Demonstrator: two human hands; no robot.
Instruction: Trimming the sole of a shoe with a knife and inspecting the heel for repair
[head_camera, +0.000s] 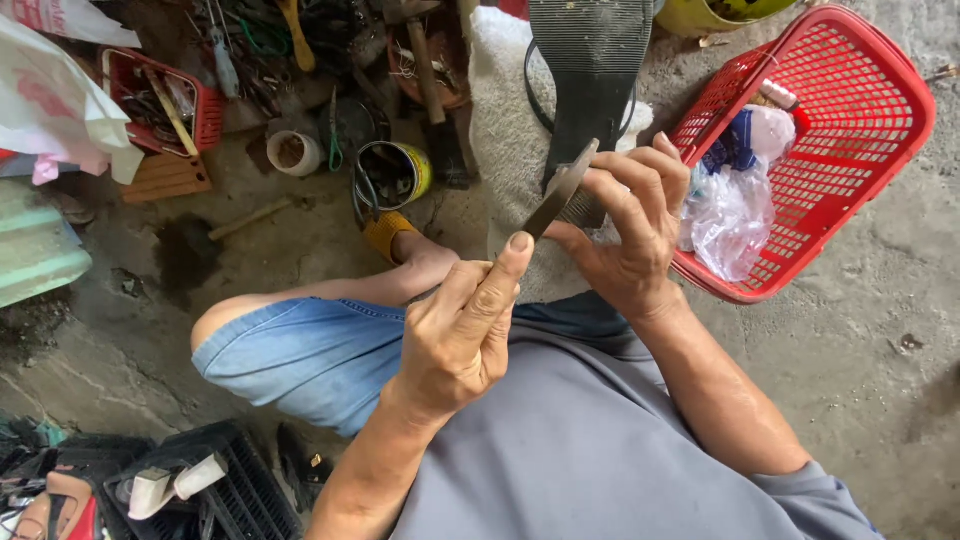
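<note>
A flat dark grey rubber piece (560, 195), like a shoe-sole part, is held edge-on in front of me. My right hand (630, 235) grips its upper end with fingers curled round it. My left hand (460, 335) pinches the lower end, thumb pressed along the edge. Behind it a black shoe sole (590, 70) with ribbed tread lies on a whitish cloth (505, 130).
A red plastic basket (860, 130) with plastic bags stands at the right. Tins (392, 172), a hammer (425, 70) and scattered tools lie at the top left. A small red tray (205, 110) is there too. A black crate (220, 490) sits bottom left. My knee in denim shorts (300, 355) is centre-left.
</note>
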